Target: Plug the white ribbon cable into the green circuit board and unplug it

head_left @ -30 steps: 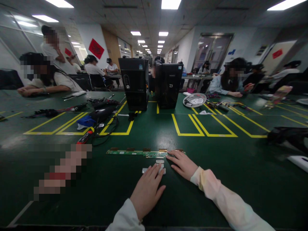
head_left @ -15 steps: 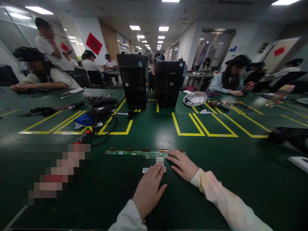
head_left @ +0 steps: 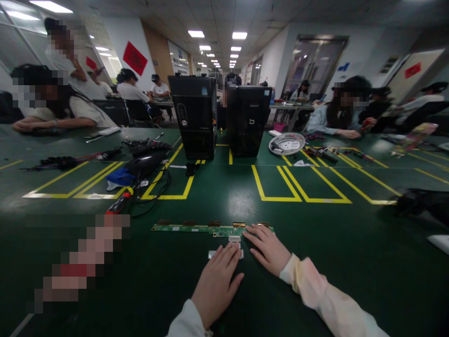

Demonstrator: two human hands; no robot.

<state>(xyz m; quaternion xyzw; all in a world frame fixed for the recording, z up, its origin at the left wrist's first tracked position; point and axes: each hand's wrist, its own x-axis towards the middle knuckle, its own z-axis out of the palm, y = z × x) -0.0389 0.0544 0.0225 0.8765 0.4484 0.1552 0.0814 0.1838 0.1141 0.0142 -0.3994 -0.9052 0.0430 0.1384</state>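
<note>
A long, narrow green circuit board [head_left: 196, 229] lies across the green table in front of me, with copper-coloured tabs along its far edge. My right hand [head_left: 268, 248] rests on its right end, fingers stretched and apart. At the board's near edge sits a pale connector [head_left: 235, 238]. My left hand [head_left: 219, 278] lies flat just below it, fingertips at the connector and thumb held out. Partly covered by those fingers is a small whitish strip [head_left: 211, 254], whose kind I cannot make out.
Two black computer towers [head_left: 192, 117] stand mid-table. A white round basket [head_left: 286, 143] is at right. Cables and a black device [head_left: 145, 164] lie at left, near a red-and-black handle [head_left: 118, 204] beside a pixelated patch. Yellow tape marks the table. Several people sit around.
The whole view has shifted slightly. Both hands keep nearly the same place on and beside the circuit board.
</note>
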